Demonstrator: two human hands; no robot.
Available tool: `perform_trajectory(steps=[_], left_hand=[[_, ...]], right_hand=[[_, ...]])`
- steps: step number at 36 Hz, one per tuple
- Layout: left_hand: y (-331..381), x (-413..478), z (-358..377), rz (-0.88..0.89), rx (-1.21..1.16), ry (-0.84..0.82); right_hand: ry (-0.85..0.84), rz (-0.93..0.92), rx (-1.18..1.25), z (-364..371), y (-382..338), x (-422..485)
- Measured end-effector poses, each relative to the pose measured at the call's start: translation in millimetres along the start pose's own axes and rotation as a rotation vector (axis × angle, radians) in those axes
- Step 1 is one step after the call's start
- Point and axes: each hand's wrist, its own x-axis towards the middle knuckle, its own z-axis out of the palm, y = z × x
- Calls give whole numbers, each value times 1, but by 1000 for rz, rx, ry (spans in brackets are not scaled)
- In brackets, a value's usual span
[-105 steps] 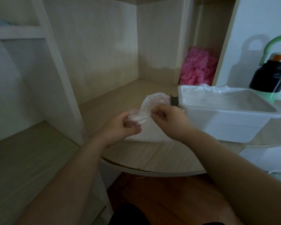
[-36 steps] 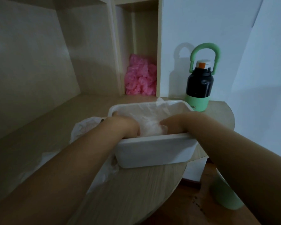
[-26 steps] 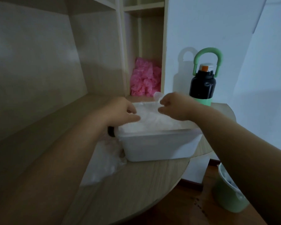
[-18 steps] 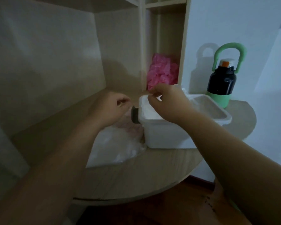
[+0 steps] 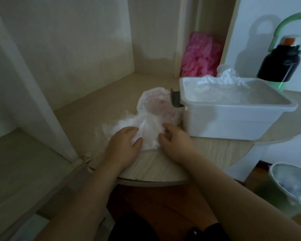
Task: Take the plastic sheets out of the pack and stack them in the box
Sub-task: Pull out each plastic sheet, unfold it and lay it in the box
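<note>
Pack [image 5: 152, 119], crinkled clear film, lies under left hand [image 5: 123, 146] and right hand [image 5: 176, 142], grips seemingly spread.

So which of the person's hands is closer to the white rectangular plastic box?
Right. The right hand rests on the crinkled clear plastic pack, close to the front left corner of the box; the left hand touches the same pack, farther left of the box.

Open desk surface [image 5: 94, 108] runs left of and beyond the pack [image 5: 153, 110], back to the far wall. The white box [image 5: 233, 122] closes off the right side, its dark latch [image 5: 175, 100] projecting over the pack. Access to the box's open top is free from above, except where crumpled sheets [image 5: 221, 79] rise at its far rim. An upright panel [image 5: 33, 87] bounds the left. The bottle [image 5: 280, 65] stands just beyond the box.
</note>
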Motion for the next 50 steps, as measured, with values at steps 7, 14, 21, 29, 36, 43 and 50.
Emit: perform_trajectory(steps=[7,14,21,29,36,43,50], left_hand=[[-9,0,-1,-55,94,117],[-9,0,3,-57,232,73],[-11,-5,5,130,244,258],[-6,-12,1,457,140,517],[3,-18,-4,393,-134,410],[6,-15,-13,-68,-399,244],[1,-10,-15,-68,-553,221]], right_hand=[[-6,-77,-155,7,4,4],[41,-111,-164,8,6,2],[51,-121,-116,4,3,-1],[179,-265,-37,5,2,-11],[282,-463,-139,9,5,-15],[405,-414,3,9,6,-13],[248,-172,163,-1,0,-17]])
